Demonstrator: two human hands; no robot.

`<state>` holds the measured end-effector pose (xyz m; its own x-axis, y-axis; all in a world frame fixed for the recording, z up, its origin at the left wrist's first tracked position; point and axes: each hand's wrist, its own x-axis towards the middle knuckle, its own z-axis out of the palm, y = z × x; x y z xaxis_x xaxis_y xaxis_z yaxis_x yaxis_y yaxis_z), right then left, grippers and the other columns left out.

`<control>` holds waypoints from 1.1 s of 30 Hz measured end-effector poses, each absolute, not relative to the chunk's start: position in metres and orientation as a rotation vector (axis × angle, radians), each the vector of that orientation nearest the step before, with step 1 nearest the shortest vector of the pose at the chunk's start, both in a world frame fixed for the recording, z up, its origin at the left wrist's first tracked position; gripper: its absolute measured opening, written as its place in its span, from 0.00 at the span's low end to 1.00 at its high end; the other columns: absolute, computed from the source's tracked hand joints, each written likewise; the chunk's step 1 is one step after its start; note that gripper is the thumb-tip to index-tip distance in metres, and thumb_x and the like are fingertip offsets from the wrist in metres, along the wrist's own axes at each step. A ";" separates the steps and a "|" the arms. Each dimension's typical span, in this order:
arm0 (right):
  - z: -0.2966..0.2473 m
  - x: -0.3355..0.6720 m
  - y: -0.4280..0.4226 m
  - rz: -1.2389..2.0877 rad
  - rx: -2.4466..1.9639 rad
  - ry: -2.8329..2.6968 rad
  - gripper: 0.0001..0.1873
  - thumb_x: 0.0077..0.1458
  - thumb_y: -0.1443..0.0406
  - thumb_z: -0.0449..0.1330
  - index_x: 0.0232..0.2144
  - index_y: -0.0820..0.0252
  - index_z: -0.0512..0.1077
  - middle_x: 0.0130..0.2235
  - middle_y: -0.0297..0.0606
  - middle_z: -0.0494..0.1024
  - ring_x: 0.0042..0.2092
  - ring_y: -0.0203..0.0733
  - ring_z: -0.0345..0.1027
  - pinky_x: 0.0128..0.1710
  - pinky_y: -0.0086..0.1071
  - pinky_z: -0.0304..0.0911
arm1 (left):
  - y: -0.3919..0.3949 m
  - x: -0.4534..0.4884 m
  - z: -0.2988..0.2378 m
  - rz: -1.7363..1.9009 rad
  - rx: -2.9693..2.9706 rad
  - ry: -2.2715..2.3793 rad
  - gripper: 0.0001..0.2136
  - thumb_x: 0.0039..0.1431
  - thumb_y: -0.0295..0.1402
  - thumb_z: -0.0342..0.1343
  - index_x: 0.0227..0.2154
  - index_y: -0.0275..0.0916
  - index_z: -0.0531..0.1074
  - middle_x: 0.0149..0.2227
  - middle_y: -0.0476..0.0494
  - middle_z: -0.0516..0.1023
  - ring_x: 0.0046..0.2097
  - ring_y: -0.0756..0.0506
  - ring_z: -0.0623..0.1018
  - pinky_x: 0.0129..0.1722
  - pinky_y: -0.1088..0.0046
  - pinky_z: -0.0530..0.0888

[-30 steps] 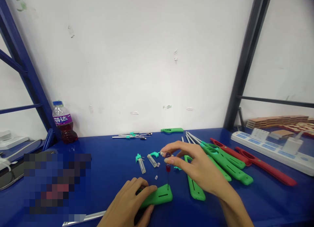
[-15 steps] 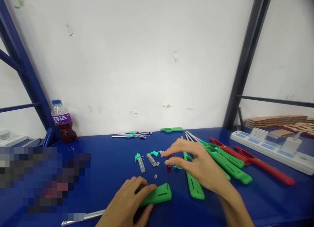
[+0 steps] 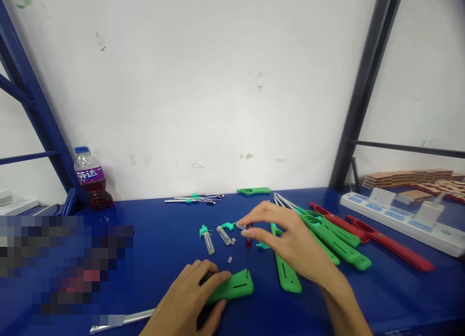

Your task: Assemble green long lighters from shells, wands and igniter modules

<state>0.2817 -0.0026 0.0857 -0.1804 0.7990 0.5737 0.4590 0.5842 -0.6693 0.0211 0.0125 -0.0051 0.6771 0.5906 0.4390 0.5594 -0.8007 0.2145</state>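
My left hand (image 3: 196, 295) is closed around a green long-nosed lighter (image 3: 238, 285) lying on the blue table, its metal tube (image 3: 140, 316) sticking out to the left. Upright above the lighter's right end stands a small screwdriver (image 3: 248, 243) with a red handle, its tip at the hole there. Thumb and fingers of my right hand (image 3: 286, 236) pinch the handle. Just beyond lie two clear fuel tanks (image 3: 208, 243) with teal triggers and small pale pieces (image 3: 230, 260). Another green lighter (image 3: 288, 275) lies under my right wrist.
More green lighters (image 3: 345, 251) and red lighter casings (image 3: 395, 246) lie to the right, before a white power strip (image 3: 399, 222). Metal tubes with wires (image 3: 189, 200) and a green casing (image 3: 253, 191) sit by the wall. A drink bottle (image 3: 92, 181) stands at the back left.
The view has shifted very slightly. Both hands keep their holds on the lighter and the screwdriver; the right fingers have changed position a little on the handle.
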 end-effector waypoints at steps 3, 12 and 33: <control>0.085 0.283 -0.004 0.436 -1.014 -1.843 0.11 0.72 0.60 0.61 0.46 0.43 0.85 0.49 0.33 0.86 0.53 0.46 0.77 0.55 0.40 0.67 | 0.013 0.021 -0.004 0.759 2.834 0.960 0.18 0.67 0.28 0.58 0.57 0.51 0.73 0.50 0.46 0.81 0.48 0.40 0.83 0.53 0.58 0.82; 0.083 0.282 -0.005 0.403 -1.034 -1.861 0.09 0.70 0.59 0.63 0.47 0.43 0.84 0.44 0.34 0.82 0.46 0.45 0.76 0.48 0.38 0.69 | 0.013 0.023 -0.002 0.779 2.832 0.961 0.18 0.67 0.28 0.59 0.57 0.51 0.73 0.50 0.45 0.81 0.48 0.40 0.83 0.53 0.59 0.82; 0.084 0.282 -0.005 0.461 -0.986 -1.879 0.09 0.71 0.64 0.62 0.47 0.46 0.83 0.46 0.29 0.86 0.48 0.40 0.78 0.49 0.32 0.68 | 0.012 0.023 -0.002 0.732 2.816 0.973 0.18 0.69 0.28 0.57 0.58 0.51 0.73 0.50 0.46 0.80 0.48 0.40 0.83 0.53 0.59 0.81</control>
<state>0.2825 -0.0046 0.0839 -0.2426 0.7901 0.5629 0.4395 0.6068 -0.6623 0.0232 0.0117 -0.0018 0.6856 0.5989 0.4139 0.5636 -0.7965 0.2190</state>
